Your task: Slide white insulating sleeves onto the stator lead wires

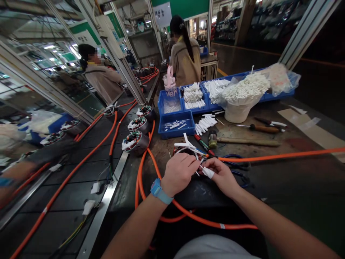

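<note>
My left hand (182,171), wearing a light blue watch (159,190), has its fingers pinched together over a wound motor part at the bench's front. What they grip is too small to make out. My right hand (222,178) faces it, thumb and fingertips also closed on something I cannot make out; white wrapping (208,172) covers the thumb. Thin white ends show between the hands. Just beyond my left fingers, white sleeves (185,144) stick up from the part, which my hands mostly hide. An orange cable (258,158) runs from there to the right.
Blue bins (176,124) and a bag-lined bucket (237,111) hold white sleeves. A mallet (248,142) and a wooden-handled tool (264,128) lie right. Wound motor parts (136,142) and orange cables (115,131) stand left. A blurred arm (18,176) enters at left; two people (185,57) work beyond.
</note>
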{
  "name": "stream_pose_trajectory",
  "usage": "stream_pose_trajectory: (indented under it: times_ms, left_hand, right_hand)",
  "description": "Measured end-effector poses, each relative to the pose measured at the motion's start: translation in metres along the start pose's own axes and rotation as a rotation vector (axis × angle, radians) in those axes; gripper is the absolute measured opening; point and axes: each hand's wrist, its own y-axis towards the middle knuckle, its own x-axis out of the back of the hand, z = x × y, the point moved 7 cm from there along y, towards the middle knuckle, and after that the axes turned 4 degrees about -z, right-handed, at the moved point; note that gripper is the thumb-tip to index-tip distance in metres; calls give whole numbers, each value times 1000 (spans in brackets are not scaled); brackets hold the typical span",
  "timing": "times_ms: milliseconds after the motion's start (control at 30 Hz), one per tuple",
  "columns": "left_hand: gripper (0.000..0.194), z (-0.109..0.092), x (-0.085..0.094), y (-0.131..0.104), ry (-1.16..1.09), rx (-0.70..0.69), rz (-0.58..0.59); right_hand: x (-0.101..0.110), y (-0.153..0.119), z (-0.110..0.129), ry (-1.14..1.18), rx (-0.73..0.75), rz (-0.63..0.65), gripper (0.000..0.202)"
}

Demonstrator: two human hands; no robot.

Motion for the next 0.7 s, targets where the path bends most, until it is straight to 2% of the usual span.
stream_pose_trajectory:
  times_ms: [200,300,367,467,600,700]
  left_hand:
    - [28,3,0,2,13,39,15]
    - [26,-8,-3,2,-11,-54,62]
    - [24,-14,-3,1,-69,-87,76]
    - [21,-13,-3,-2,-256,3,73]
    - [16,-7,-5,-8,-384,142,37]
    - [15,-8,-8,-10,-365,148,26]
  right_hand:
    - [0,-3,3,-50,49,2,33]
    - [0,-2,4,-130,88,-12,33]
    - [2,-2,5,-181,112,-43,34]
    - [3,-5,6,-208,121,-47,33]
    - [0,-9,10,-266,104,102,26]
    - [-2,-8,8,-441,54,241,22]
